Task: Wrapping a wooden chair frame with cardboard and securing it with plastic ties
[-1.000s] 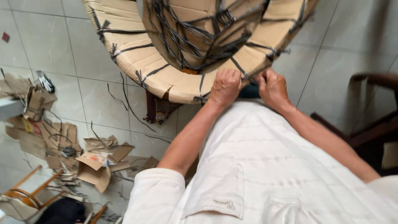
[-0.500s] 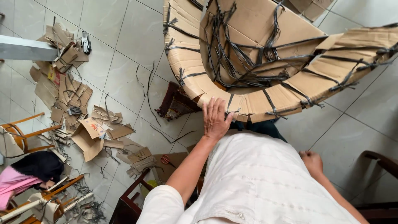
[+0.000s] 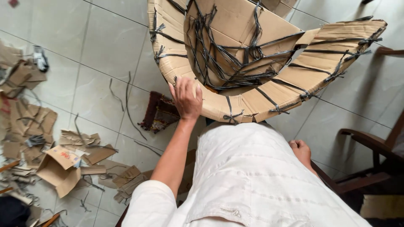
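Note:
A big curved cardboard shell (image 3: 269,94), pieced from strips and laced with dark straps (image 3: 235,63), hangs in front of me above the tiled floor. My left hand (image 3: 185,98) grips its near rim on the left, fingers hooked over the inner edge. My right hand (image 3: 301,152) is down by my right side, curled into a loose fist with nothing visible in it, apart from the cardboard. My white shirt (image 3: 261,180) fills the lower middle of the view.
Cardboard scraps and an open small box (image 3: 59,170) litter the floor at the left, with loose dark strap pieces (image 3: 126,105). A small dark patterned mat (image 3: 160,112) lies under the shell. A wooden chair arm (image 3: 370,145) stands at the right.
My right hand has let go of the cardboard rim and dropped to my side. My left hand stays on the rim, and the shell has turned and shifted right in view.

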